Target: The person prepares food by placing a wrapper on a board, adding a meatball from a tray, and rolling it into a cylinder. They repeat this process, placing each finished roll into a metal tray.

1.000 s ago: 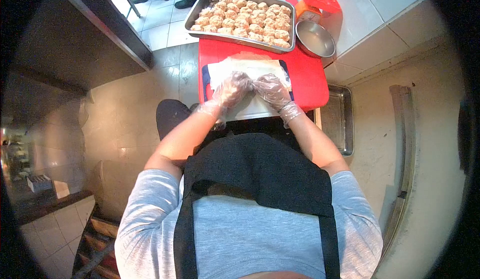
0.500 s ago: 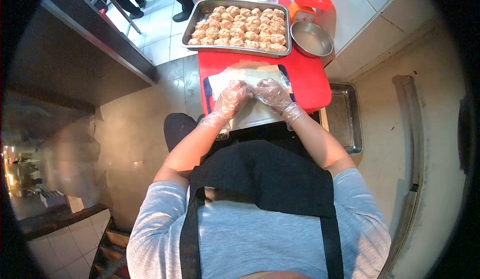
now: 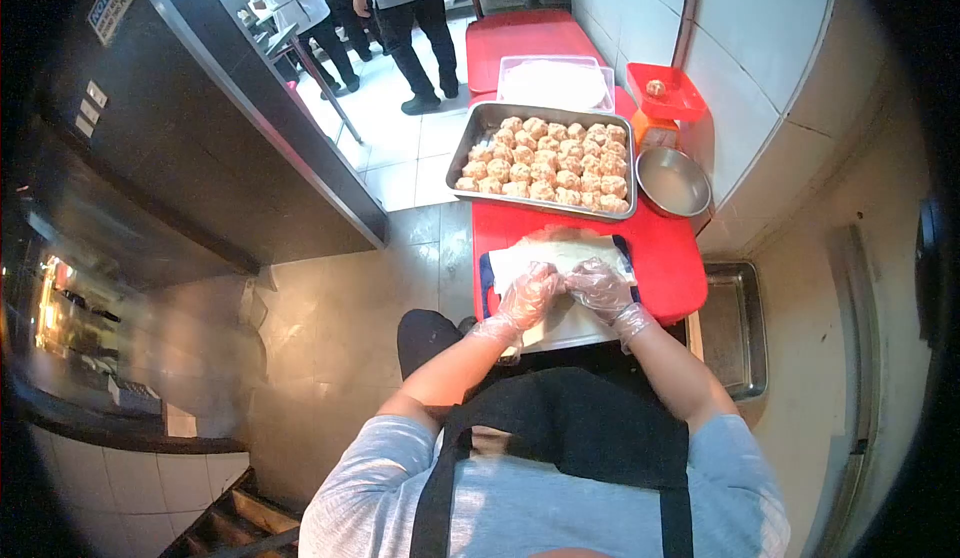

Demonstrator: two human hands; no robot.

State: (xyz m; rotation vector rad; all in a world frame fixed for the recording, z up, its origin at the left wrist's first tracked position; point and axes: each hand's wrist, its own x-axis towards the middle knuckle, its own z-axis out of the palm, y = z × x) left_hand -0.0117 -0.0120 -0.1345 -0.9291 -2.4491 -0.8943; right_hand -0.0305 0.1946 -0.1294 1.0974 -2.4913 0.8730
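My left hand [image 3: 530, 296], in a clear plastic glove, is closed over a white sheet [image 3: 565, 326] on the red table [image 3: 664, 268]. Beside it my right hand [image 3: 600, 289], gloved the same way, has its fingers curled in. The fingertips of both hands come close together; anything pinched between them is too small to make out. Past the hands, a tan patch [image 3: 565, 234] shows at the far edge of the sheet. Farther back, a metal tray [image 3: 548, 208] holds several rows of lumpy orange-beige balls [image 3: 543, 172].
Behind the tray is a clear container [image 3: 555, 86] of white stuff. An orange scale [image 3: 656, 130] carries a red tray [image 3: 680, 98] with one ball. A metal bowl [image 3: 673, 182] sits right of the tray. People [image 3: 408, 18] stand at the back left.
The view has tilted up and turned left, so the table sits lower and farther right and more of the people shows. Both hands remain close together over the sheet.
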